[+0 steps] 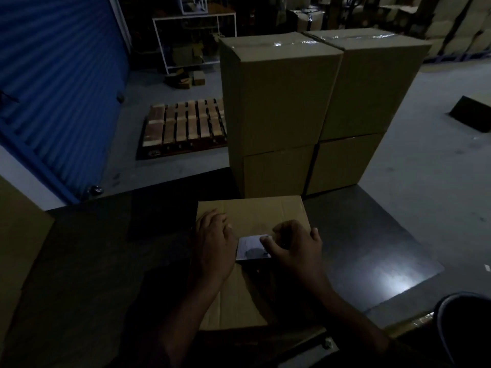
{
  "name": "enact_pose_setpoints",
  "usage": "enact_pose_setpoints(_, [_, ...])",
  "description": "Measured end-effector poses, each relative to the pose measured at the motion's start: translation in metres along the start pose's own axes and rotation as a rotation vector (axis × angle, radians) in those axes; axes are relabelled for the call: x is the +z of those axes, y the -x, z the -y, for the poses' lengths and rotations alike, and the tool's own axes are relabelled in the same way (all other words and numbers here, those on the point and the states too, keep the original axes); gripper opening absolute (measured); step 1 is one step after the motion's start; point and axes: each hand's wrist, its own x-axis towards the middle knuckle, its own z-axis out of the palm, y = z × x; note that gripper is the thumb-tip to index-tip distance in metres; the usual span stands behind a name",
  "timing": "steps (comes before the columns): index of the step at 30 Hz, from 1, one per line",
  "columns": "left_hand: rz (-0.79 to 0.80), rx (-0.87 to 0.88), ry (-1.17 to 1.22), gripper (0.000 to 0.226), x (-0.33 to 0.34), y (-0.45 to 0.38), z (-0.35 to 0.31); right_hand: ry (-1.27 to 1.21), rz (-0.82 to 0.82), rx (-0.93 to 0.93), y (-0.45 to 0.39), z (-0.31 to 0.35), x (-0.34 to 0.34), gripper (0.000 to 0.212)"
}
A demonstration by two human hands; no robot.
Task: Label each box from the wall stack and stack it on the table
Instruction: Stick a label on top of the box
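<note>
Dim warehouse light falls on a dark bench (372,235) that carries a cardboard box (255,211) right in front of the person. On the box's top lies a pale label (251,249), near the middle of the lid. Both hands are on that top. The left hand (212,245) lies with relaxed, slightly spread fingers flat on the cardboard, just left of the label and touching its edge; it grips nothing. The right hand (295,247) rests over the label's right side, its fingers bent and its thumb tip down on the label's upper right corner; whether it pinches the label or only presses it cannot be told in this light.

Just behind the box, at the far edge of the bench, stands a block of four boxes (281,102), two side by side and two high, the upper ones sealed with glossy tape. Another cardboard face (18,235) shows at the left edge of the view.

Beyond the bench, a wooden pallet (183,126) lies on the grey floor (438,155). A blue corrugated shutter (58,83) fills the left side. A white metal frame rack (194,41) stands farther back, with small cartons near its foot. More cartons are piled in the dark at the upper right.
</note>
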Motion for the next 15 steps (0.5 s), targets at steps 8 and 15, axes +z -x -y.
enact_pose_setpoints(8, [-0.038,-0.093,0.167,0.032,-0.007,0.001,0.002,-0.048,-0.008,-0.012,0.001,0.0,0.002,0.033])
enact_pose_setpoints(15, [-0.036,-0.085,0.186,0.038,0.0,0.0,-0.001,-0.342,0.043,-0.04,0.016,-0.005,-0.004,0.033])
